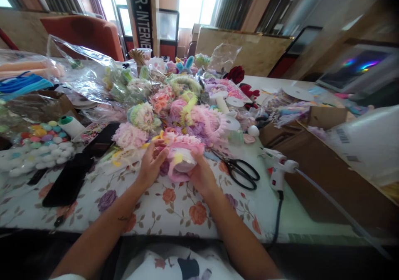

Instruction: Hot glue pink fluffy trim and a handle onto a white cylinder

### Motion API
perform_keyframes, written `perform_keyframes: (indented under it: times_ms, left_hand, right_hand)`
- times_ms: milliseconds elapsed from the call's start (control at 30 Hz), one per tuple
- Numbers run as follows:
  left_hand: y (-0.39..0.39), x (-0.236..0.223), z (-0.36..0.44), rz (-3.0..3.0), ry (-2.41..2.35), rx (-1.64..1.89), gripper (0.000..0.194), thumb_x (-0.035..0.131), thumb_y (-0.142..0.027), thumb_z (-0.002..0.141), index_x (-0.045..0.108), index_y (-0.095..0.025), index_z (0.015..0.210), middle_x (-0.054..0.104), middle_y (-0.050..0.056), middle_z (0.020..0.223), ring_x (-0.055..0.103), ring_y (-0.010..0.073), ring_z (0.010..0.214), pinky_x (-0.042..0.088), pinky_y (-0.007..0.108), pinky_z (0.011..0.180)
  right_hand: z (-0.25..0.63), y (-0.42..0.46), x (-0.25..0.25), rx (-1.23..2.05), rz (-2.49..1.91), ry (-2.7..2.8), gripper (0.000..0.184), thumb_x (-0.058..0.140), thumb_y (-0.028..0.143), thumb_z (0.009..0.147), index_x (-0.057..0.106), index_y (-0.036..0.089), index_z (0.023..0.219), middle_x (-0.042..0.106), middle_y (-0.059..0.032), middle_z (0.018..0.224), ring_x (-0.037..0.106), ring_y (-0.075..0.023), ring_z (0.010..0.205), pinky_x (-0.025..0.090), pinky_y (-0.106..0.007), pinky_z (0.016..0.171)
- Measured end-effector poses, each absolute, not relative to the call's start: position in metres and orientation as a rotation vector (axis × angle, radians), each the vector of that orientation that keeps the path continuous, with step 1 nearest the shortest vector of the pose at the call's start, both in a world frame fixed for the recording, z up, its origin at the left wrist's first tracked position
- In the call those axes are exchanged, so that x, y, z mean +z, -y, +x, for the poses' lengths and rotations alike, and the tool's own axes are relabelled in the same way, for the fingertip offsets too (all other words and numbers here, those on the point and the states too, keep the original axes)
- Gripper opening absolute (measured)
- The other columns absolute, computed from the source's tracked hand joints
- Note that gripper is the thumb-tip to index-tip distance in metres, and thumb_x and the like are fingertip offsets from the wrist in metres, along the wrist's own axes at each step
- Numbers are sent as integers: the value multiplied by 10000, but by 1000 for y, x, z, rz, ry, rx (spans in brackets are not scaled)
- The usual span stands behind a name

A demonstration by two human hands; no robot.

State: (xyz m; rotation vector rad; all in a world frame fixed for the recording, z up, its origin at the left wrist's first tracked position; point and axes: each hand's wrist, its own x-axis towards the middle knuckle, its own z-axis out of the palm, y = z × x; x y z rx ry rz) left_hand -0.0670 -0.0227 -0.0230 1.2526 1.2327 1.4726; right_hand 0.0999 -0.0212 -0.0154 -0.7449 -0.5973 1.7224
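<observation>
Both my hands meet over a pink ruffled craft piece (pixel 182 157) with a white round core, held just above the floral tablecloth (pixel 174 205). My left hand (pixel 151 163) presses its fingers against the piece's left side. My right hand (pixel 201 172) cups it from the right and below, thumb on the pink fabric. A heap of pastel lace and pom-pom decorations (pixel 174 109) lies directly behind the piece.
Black scissors (pixel 241 172) lie right of my right hand, and a white glue gun (pixel 277 170) with its cord stands beyond them. Cardboard boxes (pixel 311 155) fill the right. A black phone-like slab (pixel 70 180) and a bag of coloured pom-poms (pixel 40 147) lie left.
</observation>
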Motion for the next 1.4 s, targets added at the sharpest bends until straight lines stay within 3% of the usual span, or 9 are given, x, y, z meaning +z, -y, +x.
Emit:
perform_keyframes:
  times_ms: [67,167,300,467,667,1067,1400]
  left_hand:
    - [25,-19,-66,1203,-1297,1556,361,714,-474,787,589,-198,983,581,13,907,554,118,699,444,206,581]
    - [30,-14,-63,1299,-1264,1504,276,724,-422,785,598,-182,841,567,-1,805,548,114,694,451,208,618]
    - [35,-13,-56,1449,-1208,1363,268,767,-367,736,619,-173,846,594,20,866,570,137,769,467,234,684]
    - [36,-14,-53,1426,-1179,1278,251,732,-362,773,574,-169,749,497,-24,683,474,102,619,399,221,575]
    - [35,-16,-55,1326,-1079,1295,230,712,-367,804,603,-165,804,529,-19,684,479,94,597,381,213,549]
    - [36,-14,-52,1431,-1099,1421,144,646,-284,842,590,-170,773,544,-4,731,499,117,656,398,234,596]
    - [35,-18,-54,1263,-1066,1299,212,704,-353,792,588,-183,843,533,-30,713,496,101,611,392,207,557]
  right_hand:
    - [100,20,-14,1628,-740,546,399,792,361,718,636,226,1059,754,-12,934,719,-239,873,624,-376,759]
    - [98,20,-12,1510,-757,539,424,787,335,727,618,244,1106,740,1,964,709,-221,860,622,-370,751]
    - [94,22,-16,1369,-786,655,531,785,317,737,560,255,1214,711,-26,1102,689,-228,976,583,-409,871]
    - [92,22,-23,1133,-872,802,599,811,314,707,520,241,1225,647,-64,1250,621,-230,1147,463,-437,1047]
    - [92,26,-18,976,-900,920,763,819,306,681,438,238,1338,567,-102,1376,539,-246,1276,381,-446,1121]
    - [92,19,-29,1140,-932,848,597,804,361,697,530,227,1210,660,-76,1206,638,-243,1097,507,-465,986]
    - [92,19,-30,1143,-929,855,574,809,357,706,526,222,1187,657,-71,1207,625,-242,1108,447,-504,1062]
